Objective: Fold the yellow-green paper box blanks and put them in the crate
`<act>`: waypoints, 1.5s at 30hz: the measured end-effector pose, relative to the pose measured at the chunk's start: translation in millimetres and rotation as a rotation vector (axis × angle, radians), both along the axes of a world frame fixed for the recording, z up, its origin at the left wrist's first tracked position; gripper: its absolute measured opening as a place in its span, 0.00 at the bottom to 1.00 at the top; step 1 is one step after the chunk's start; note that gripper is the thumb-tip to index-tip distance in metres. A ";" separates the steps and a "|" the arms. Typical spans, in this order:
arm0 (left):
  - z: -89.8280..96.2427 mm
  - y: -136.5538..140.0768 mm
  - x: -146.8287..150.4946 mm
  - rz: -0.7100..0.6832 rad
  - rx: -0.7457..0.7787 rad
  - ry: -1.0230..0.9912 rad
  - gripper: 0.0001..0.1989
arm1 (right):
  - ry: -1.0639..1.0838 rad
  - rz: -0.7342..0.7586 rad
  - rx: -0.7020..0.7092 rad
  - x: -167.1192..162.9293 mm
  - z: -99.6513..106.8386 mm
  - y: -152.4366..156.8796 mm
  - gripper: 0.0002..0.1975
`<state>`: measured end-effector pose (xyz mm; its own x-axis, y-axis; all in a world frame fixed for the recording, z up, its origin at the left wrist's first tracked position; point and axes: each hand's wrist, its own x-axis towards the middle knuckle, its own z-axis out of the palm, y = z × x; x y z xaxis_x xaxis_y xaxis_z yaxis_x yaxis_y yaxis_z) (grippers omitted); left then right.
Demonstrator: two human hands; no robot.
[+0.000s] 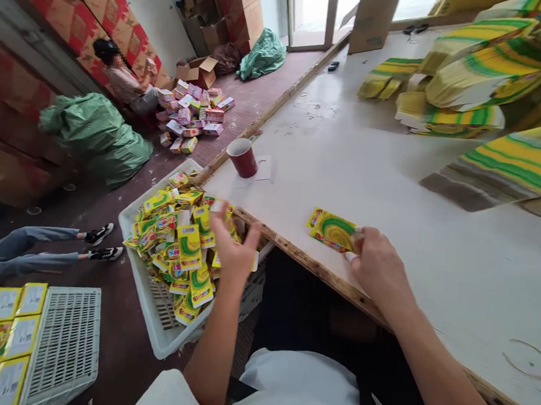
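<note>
Step in hand: the flat yellow-green packet (332,230) lies near the table (394,175) front edge, mid-frame, pinned by right hand (375,270) fingertips, while left hand (232,243), fingers spread and holding nothing, hovers over white crate (158,325) of packets (178,239), lower centre. Next move prob. calls for pinching one packet w/o snagging crate rim. Table is open behind the packet; red cup (242,156) stands upper left, printed stacks (471,87) upper right.

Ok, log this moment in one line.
left hand: over packets in white basket | right hand: holding yellow packet on table
</note>
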<state>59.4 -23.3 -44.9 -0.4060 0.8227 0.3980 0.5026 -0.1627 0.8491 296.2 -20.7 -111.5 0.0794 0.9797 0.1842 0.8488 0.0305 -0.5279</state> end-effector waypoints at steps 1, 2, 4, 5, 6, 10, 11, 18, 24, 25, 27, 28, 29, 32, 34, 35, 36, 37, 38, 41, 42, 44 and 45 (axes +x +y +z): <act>-5.4 -2.3 13.9 -0.076 -0.019 -0.102 0.32 | 0.064 -0.013 0.003 1.1 -1.0 0.1 0.17; -10.1 -4.7 26.4 -0.149 -0.037 -0.202 0.32 | 0.148 -0.024 0.000 2.3 -0.8 -0.3 0.17; -16.3 -10.4 46.8 -0.267 -0.086 -0.416 0.33 | 0.388 -0.046 -0.003 3.9 4.3 -3.3 0.19; -17.7 -13.5 55.2 -0.316 -0.102 -0.524 0.34 | 0.528 -0.053 0.001 3.8 9.1 -6.1 0.20; -17.9 -16.7 62.7 -0.359 -0.112 -0.632 0.35 | 0.667 -0.050 0.009 2.8 15.0 -9.9 0.22; -8.6 -25.9 88.8 -0.498 -0.122 -1.083 0.36 | 1.024 0.142 -0.040 -12.2 42.3 -33.6 0.24; -4.7 -26.8 94.2 -0.519 -0.135 -1.190 0.34 | 1.084 0.221 -0.087 -18.1 48.0 -40.6 0.24; 7.3 -21.9 106.9 -0.343 -0.075 -1.384 0.27 | 1.180 0.344 -0.251 -40.4 58.8 -64.0 0.20; -6.5 -22.8 103.3 -0.398 -0.197 -1.018 0.36 | 1.036 0.213 -0.099 -18.1 50.3 -50.2 0.10; -9.7 -22.9 103.3 -0.405 -0.210 -0.961 0.33 | 1.027 0.204 -0.090 -13.4 49.9 -48.5 0.07; -15.6 -21.5 101.5 -0.390 -0.241 -0.874 0.27 | 0.975 0.188 -0.079 -4.7 49.6 -46.2 0.04; -17.2 -19.9 98.8 -0.388 -0.258 -0.840 0.25 | 0.937 0.184 -0.053 -0.5 49.7 -45.5 0.04; -17.3 -17.7 94.2 -0.402 -0.271 -0.808 0.24 | 0.890 0.177 -0.009 3.8 50.0 -44.9 0.04; -4.6 -9.5 71.0 -0.556 -0.255 -0.671 0.29 | 0.645 0.152 0.194 17.5 52.8 -43.3 0.04; 12.1 -5.5 53.9 -0.687 -0.215 -0.519 0.38 | 0.411 0.166 0.320 25.2 56.1 -42.9 0.08; 20.6 -4.9 47.8 -0.742 -0.223 -0.399 0.42 | 0.309 0.202 0.369 27.5 57.9 -43.4 0.11; 27.9 -5.3 44.4 -0.781 -0.251 -0.255 0.46 | 0.233 0.261 0.407 28.4 59.7 -44.3 0.12; 33.1 -6.6 44.0 -0.813 -0.309 -0.102 0.48 | 0.189 0.334 0.430 28.0 61.1 -45.6 0.14; 35.9 -8.7 46.4 -0.840 -0.384 0.039 0.48 | 0.171 0.402 0.441 26.4 62.1 -47.4 0.14; 31.0 -16.8 63.5 -0.846 -0.565 0.232 0.32 | 0.236 0.368 0.442 18.8 60.8 -53.8 0.12; 26.8 -19.5 69.7 -0.825 -0.573 0.232 0.27 | 0.304 0.272 0.431 16.5 58.9 -55.6 0.14; 18.0 -24.8 79.5 -0.768 -0.529 0.225 0.25 | 0.529 0.094 0.346 12.7 53.7 -58.2 0.28; 14.1 -27.3 82.9 -0.760 -0.499 0.236 0.27 | 0.682 0.059 0.256 11.0 51.1 -58.9 0.33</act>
